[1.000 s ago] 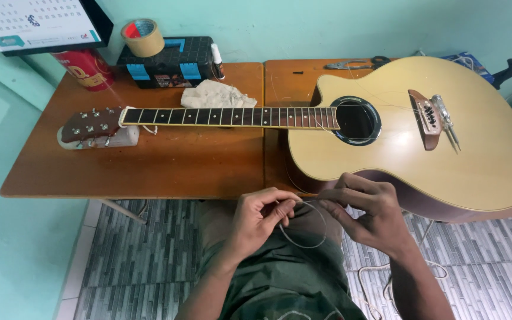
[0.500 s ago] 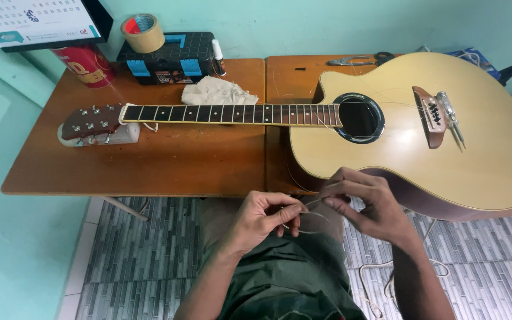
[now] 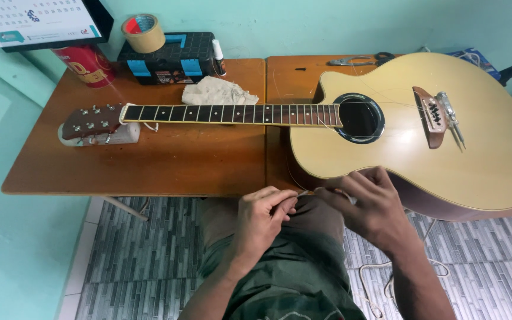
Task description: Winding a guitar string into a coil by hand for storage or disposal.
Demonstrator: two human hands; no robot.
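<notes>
A pale acoustic guitar [image 3: 398, 130] lies flat across two wooden tables [image 3: 173, 157], its headstock [image 3: 93, 120] resting on a white block at the left. In front of the tables' near edge, over my lap, my left hand [image 3: 263, 219] and my right hand [image 3: 365, 204] pinch the two ends of a thin guitar string [image 3: 303, 193] between their fingertips. The hands are close together, just below the guitar's lower bout. A slim tool [image 3: 450, 115] lies beside the bridge on the guitar top.
At the back stand a black and blue toolbox [image 3: 170, 56], a tape roll [image 3: 143, 32], a red tin [image 3: 87, 64] and a crumpled cloth [image 3: 216, 93]. Scissors [image 3: 360, 59] lie behind the guitar. Cord loops lie on the tiled floor [image 3: 131, 261].
The loop of string that hung between my hands has been drawn in tight. Both hands have moved closer together and slightly up toward the table edge.
</notes>
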